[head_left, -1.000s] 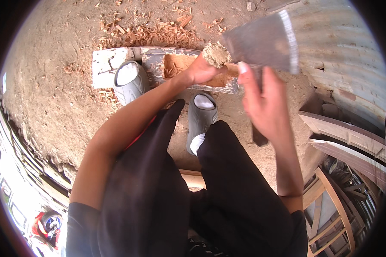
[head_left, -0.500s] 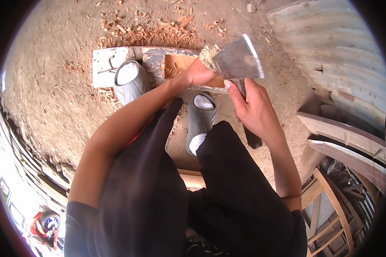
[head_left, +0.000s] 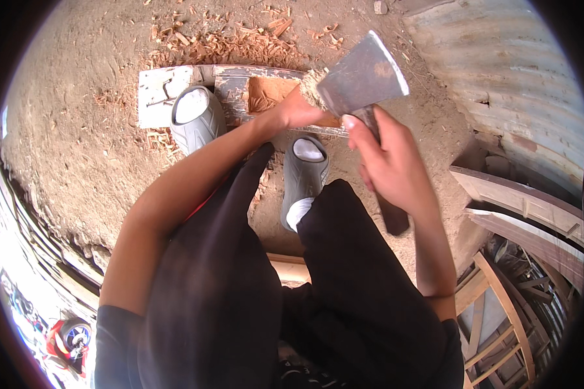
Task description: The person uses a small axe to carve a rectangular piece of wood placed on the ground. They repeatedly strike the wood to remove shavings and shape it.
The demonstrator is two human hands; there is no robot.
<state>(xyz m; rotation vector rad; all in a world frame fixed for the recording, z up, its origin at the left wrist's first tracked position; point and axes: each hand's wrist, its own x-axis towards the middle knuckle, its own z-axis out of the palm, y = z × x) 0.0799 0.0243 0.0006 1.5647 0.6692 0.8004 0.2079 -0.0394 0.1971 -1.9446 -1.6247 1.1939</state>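
My right hand (head_left: 396,159) is closed round the dark handle of a hatchet (head_left: 363,74), thumb along the handle. Its broad grey blade is up and to the right, the bright edge facing away from my left hand. My left hand (head_left: 302,109) grips a pale, rough, frayed-looking piece (head_left: 312,87); the blade covers part of the piece and of my fingers. Beneath both lies a worn wooden board (head_left: 230,97) with flaking paint and a rectangular recess (head_left: 272,87) holding some shavings.
Wood chips (head_left: 233,47) are scattered on the dirt floor beyond the board. My grey shoes (head_left: 302,172) stand at its near side. Corrugated metal sheeting (head_left: 512,71) is on the right, with stacked wooden panels (head_left: 519,194) and a wooden frame (head_left: 503,292) nearer me.
The hatchet has risen slightly and tilted, its blade shifting up and right and its handle end swinging right. My left hand stays almost in place on the pale piece.
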